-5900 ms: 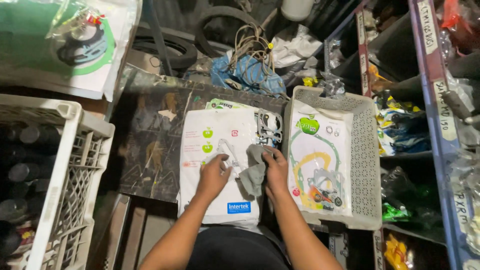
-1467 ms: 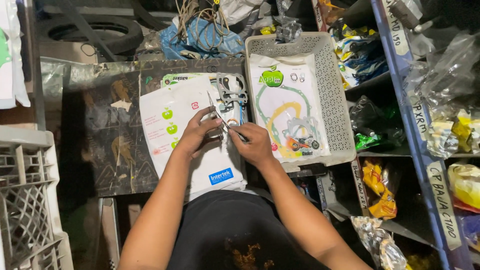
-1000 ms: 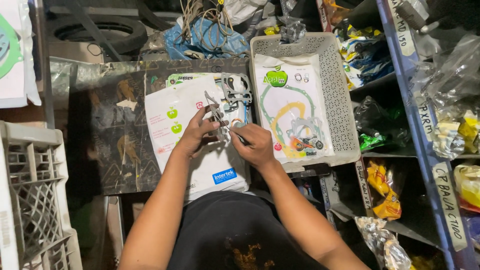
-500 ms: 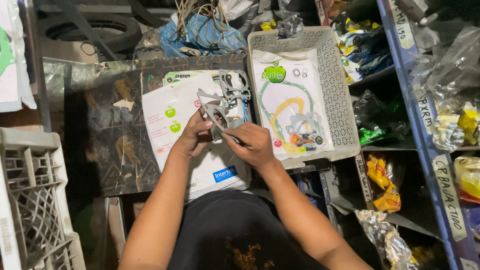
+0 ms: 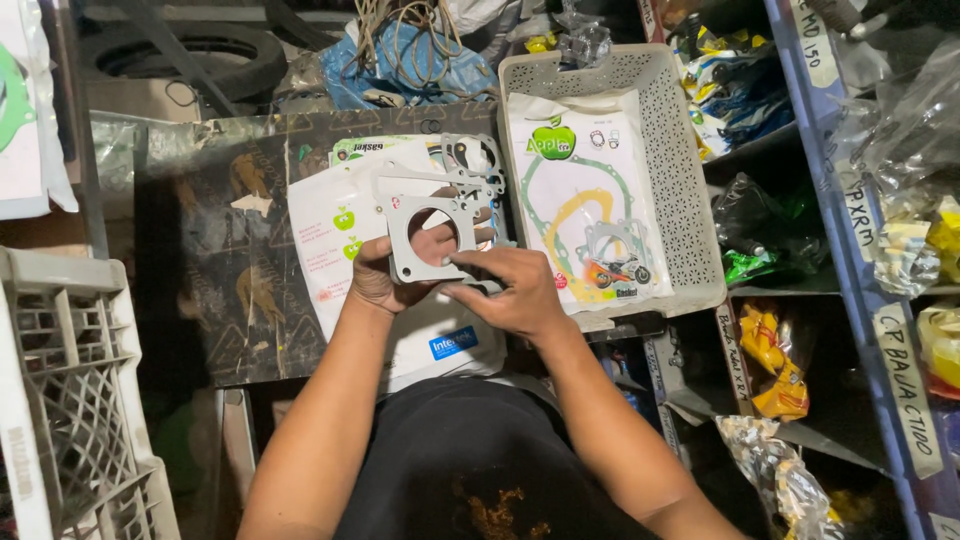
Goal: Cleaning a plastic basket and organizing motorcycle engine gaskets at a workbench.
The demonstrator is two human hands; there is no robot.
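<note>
1. Two hands share one thin grey gasket (image 5: 432, 235) with a large round hole, held just above the white gasket packet (image 5: 345, 240) on the dark table (image 5: 200, 250) — pinched too hard, it could likely crease or tear.
2. The left hand (image 5: 385, 275) is closed under the gasket's lower left, a finger showing through the hole.
3. The right hand (image 5: 510, 290) pinches its lower edge — fingers nearly shut — near the white basket (image 5: 690, 190).

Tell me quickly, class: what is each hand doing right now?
Left hand: closed on the grey gasket, holding it from beneath.
Right hand: fingers pinching the gasket's lower edge.
</note>
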